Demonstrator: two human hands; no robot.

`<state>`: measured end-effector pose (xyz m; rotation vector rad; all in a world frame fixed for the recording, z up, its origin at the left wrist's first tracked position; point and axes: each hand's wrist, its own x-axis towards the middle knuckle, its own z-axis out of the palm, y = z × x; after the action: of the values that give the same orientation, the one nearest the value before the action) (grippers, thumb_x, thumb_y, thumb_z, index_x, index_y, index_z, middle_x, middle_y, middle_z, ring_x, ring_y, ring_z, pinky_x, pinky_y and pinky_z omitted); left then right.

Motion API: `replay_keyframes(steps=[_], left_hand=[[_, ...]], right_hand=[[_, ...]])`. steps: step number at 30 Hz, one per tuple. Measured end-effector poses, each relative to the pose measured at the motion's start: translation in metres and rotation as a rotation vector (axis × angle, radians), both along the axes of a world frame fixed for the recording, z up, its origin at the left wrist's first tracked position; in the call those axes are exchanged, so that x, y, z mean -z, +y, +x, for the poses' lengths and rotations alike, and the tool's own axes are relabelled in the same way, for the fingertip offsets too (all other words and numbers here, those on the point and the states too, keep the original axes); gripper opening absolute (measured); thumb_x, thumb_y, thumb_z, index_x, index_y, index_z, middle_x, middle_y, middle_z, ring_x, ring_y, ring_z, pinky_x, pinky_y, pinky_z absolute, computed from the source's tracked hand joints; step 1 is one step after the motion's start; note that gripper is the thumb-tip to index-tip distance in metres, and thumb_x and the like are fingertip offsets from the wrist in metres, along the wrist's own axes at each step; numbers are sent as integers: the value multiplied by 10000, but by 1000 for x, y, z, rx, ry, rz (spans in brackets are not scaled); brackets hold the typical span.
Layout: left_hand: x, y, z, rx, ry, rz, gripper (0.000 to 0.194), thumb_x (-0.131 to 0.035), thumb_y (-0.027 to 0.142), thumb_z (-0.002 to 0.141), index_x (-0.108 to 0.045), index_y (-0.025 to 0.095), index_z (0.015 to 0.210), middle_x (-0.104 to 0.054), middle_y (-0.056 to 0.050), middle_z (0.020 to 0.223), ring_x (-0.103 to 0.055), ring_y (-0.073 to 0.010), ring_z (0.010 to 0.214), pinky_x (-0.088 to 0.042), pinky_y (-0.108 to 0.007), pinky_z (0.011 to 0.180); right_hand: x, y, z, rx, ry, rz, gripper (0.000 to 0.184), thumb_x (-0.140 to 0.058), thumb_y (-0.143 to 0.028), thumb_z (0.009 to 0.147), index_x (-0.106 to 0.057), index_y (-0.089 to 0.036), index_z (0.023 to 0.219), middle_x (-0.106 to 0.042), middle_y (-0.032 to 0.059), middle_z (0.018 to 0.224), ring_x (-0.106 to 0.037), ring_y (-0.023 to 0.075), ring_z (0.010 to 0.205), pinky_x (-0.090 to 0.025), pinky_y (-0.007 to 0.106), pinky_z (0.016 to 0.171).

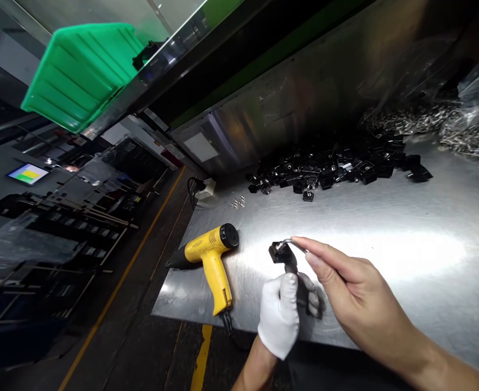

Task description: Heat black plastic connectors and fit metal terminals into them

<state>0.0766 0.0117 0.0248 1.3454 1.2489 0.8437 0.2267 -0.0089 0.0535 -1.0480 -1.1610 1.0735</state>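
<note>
1. The left hand [280, 315] wore a white glove. Its fingers were closed around a black plastic part [280, 252].
2. The black plastic part was held up over the near side of a shiny metal table [386, 217], in front of both hands.
3. The right hand [361, 293] was bare. It pinched a thin, bent metal rod [294, 243] between thumb and finger.
4. The tip of the rod was at the top of the black part, by a small shiny bit. You could not tell if it was inside.
5. A yellow heat gun [210, 251] lay left of the hands, with its black nose pointing left and its cord going over the edge.
6. Little metal pieces [238, 202] lay behind the heat gun, near a white socket box [207, 191].
7. A big pile of black parts [325, 169] sat at the back of the table.
8. Clear plastic bags [478, 111] full of small metal bits stood at the far right.
9. A green bin [84, 70] sat up high on the left.
</note>
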Motion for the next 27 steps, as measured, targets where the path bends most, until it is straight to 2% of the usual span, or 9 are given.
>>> replay_keyframes(steps=[8,12,13,16,18,21,23,25,27], left_hand=[[0,0,1,-42,95,17,661,-442,777,872,-481,195,560,-406,14,505,-288,-105,497,-220,-273,459],[9,0,-1,-22,118,40,605,-428,698,932,-525,187,624,-489,-6,567,-373,-124,531,-302,-282,501],[11,0,-1,-17,106,34,602,-430,693,935,-526,185,626,-494,-6,565,-373,-122,526,-310,-280,502],[10,1,2,-29,66,-12,623,-427,702,930,-537,176,615,-480,-1,524,-345,-109,491,-286,-264,472],[7,2,4,-38,40,-36,620,-444,690,930,-548,169,610,-473,1,505,-345,-102,475,-265,-251,456],[4,3,6,-12,-29,-82,579,-508,650,921,-526,174,593,-458,13,479,-357,-94,447,-286,-236,442],[4,4,5,37,-81,-144,536,-506,631,929,-553,175,653,-499,11,491,-404,-102,432,-356,-239,453],[6,6,3,95,-134,-213,524,-467,643,941,-594,167,762,-580,-13,551,-487,-123,444,-446,-265,495],[8,8,1,146,-165,-265,560,-443,676,935,-610,153,828,-629,-42,610,-550,-141,471,-489,-286,525]], right_hand=[[3,1,-9,7,27,-34,355,-526,-330,1030,-617,-312,1372,-717,-21,834,-668,145,709,-612,283,770],[10,0,-20,45,136,-56,367,-522,-358,1028,-605,-311,1383,-734,17,1026,-696,191,941,-596,352,926],[12,0,-21,44,144,-63,368,-518,-359,1030,-600,-320,1387,-735,10,985,-702,190,908,-593,369,940],[14,3,-17,21,94,-74,376,-506,-350,1035,-581,-348,1403,-639,-59,654,-636,154,570,-613,407,903],[14,5,-12,34,37,-48,371,-511,-345,1033,-590,-353,1395,-600,-75,598,-595,142,508,-620,405,888],[10,8,-3,54,-34,-12,356,-520,-351,1026,-621,-344,1367,-735,-11,846,-722,195,814,-620,395,914],[7,9,3,54,-86,-19,365,-523,-361,1017,-627,-338,1366,-767,22,1008,-705,268,1068,-622,428,933],[5,9,10,50,-141,-35,375,-528,-367,1005,-631,-340,1365,-775,30,1056,-659,319,1178,-635,466,920],[2,10,19,40,-187,-39,379,-533,-365,998,-632,-346,1363,-778,25,1073,-658,334,1182,-646,483,900]])
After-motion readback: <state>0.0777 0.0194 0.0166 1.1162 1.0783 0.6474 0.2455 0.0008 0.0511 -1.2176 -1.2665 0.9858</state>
